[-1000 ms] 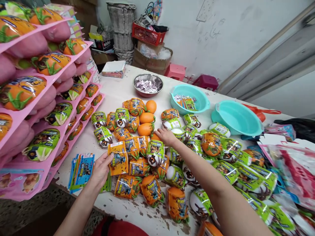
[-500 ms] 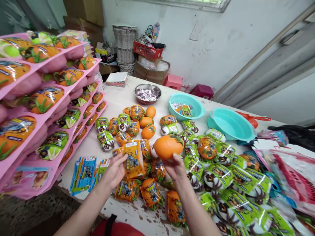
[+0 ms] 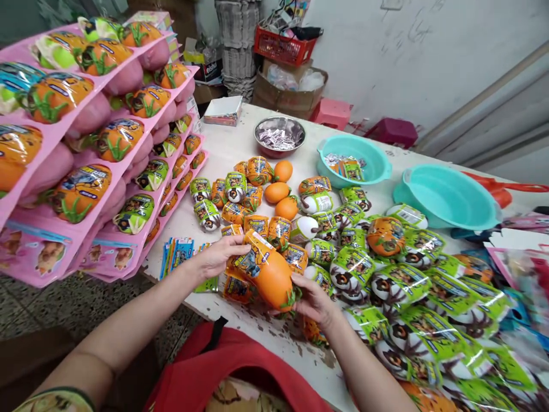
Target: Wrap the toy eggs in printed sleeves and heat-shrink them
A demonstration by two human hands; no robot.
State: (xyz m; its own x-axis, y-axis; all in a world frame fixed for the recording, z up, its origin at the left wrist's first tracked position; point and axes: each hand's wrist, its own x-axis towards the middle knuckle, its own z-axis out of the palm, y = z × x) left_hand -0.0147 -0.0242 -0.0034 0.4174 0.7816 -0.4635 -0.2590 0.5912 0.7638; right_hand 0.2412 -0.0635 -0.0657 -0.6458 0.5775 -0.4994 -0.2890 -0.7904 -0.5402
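Currently, the left hand (image 3: 223, 255) pinches the printed orange wrapper (image 3: 252, 250), its fingers set narrow on the wrapper's left edge. The right hand (image 3: 312, 298) holds the orange egg (image 3: 275, 281), fingers closed at its near right end beside the green trim (image 3: 293, 298). The egg is tilted above the near side of the worktop (image 3: 244, 136), its far left part against the wrapper. Bare orange eggs (image 3: 277, 193) lie beyond; green-wrapped eggs (image 3: 401, 287) lie to the right.

"eishu" — black box (image 3: 212, 70), orange wrapper (image 3: 252, 262) — print illegible
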